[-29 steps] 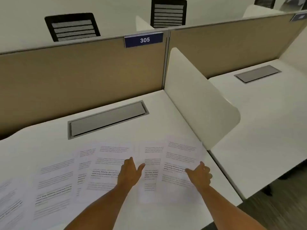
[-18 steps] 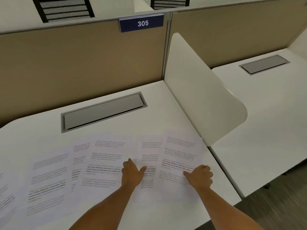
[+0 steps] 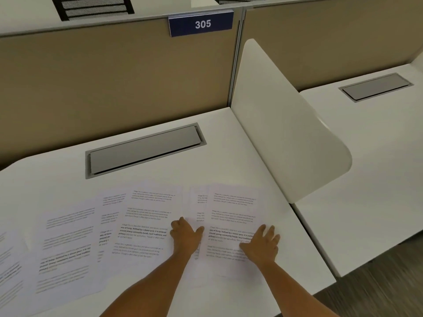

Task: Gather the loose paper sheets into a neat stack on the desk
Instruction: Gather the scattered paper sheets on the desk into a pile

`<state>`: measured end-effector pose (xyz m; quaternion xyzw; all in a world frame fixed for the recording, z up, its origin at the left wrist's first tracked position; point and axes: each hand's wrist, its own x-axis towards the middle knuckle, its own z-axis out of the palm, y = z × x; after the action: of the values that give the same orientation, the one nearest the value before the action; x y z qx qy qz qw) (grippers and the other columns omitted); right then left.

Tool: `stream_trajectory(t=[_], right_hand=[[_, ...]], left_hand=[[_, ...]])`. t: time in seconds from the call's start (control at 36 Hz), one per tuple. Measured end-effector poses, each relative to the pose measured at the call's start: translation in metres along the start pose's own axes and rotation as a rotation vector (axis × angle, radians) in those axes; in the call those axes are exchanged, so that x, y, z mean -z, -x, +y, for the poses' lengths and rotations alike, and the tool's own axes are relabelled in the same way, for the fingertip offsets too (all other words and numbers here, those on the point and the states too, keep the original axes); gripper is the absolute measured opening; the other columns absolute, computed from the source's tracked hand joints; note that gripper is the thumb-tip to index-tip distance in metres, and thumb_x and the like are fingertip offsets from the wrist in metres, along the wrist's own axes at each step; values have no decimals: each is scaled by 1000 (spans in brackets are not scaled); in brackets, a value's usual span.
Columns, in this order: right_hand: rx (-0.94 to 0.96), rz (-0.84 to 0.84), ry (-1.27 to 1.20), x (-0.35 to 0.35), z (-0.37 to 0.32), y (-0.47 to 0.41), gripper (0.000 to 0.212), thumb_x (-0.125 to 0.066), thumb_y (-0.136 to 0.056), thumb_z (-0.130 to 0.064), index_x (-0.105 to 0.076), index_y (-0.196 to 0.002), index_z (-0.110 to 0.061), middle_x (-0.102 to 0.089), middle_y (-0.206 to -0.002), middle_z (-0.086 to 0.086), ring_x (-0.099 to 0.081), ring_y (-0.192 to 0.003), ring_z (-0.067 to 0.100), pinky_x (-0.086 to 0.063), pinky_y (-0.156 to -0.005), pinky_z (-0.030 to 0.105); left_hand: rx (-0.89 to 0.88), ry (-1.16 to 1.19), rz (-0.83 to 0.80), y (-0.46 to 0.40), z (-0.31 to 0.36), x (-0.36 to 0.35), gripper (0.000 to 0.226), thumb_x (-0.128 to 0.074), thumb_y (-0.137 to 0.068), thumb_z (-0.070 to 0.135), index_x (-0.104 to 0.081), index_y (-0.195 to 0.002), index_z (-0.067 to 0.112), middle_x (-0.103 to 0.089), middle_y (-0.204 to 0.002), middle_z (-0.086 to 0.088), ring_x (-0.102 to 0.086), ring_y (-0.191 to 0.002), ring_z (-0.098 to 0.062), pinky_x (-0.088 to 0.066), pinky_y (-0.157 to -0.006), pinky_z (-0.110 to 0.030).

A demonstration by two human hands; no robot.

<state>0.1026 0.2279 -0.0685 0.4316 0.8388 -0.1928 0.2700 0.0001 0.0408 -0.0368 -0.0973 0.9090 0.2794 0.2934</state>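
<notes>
Several printed paper sheets lie fanned across the white desk [image 3: 160, 175], overlapping from the left edge to the right. My right hand [image 3: 262, 244] lies flat with spread fingers on the rightmost sheet [image 3: 233, 211], which overlaps the sheet under it. My left hand [image 3: 185, 235] rests flat where the middle sheet [image 3: 146, 216] meets the sheets on the right, thumb pointing right. More sheets [image 3: 66, 248] spread to the left, the farthest cut off by the frame edge.
A grey cable-tray lid [image 3: 144, 151] is set into the desk behind the papers. A curved white divider [image 3: 286, 133] borders the right side, a tan partition [image 3: 114, 83] with a "305" sign [image 3: 202, 24] the back. Another desk [image 3: 366, 179] lies to the right.
The right hand has slid the rightmost sheet left, further over the sheet beneath it, narrowing the visible strip. The left hand stayed near the seam. The view tilted downward.
</notes>
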Motion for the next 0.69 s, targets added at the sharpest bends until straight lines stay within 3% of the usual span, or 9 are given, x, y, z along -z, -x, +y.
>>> stream_trajectory(t=[0.36, 0.53, 0.69], right_hand=[[68, -23, 36, -8, -15, 6, 108, -65, -86, -51, -3, -159, -3, 2, -167, 17, -4, -151, 48, -26, -121, 50], [104, -16, -26, -2, -25, 11, 97, -67, -85, -44, -14, -156, -4, -12, -162, 14, -20, -143, 41, -40, -113, 43], [86, -33, -115, -1, -39, 18, 107, -70, -85, -42, -1, -159, -8, -15, -162, 15, -25, -142, 42, -42, -110, 43]], left_hand=[[-28, 142, -28, 2, 4, -2, 84, -73, -85, 31, -26, -147, 0, -31, -145, -19, -42, -132, -33, -39, -110, -39], [-18, 180, -35, 2, 7, -7, 82, -76, -82, 30, -29, -142, -2, -34, -141, -19, -47, -127, -31, -45, -102, -34], [14, 265, -60, 1, 7, -12, 78, -78, -80, 30, -37, -139, 0, -52, -136, -20, -54, -124, -33, -50, -102, -46]])
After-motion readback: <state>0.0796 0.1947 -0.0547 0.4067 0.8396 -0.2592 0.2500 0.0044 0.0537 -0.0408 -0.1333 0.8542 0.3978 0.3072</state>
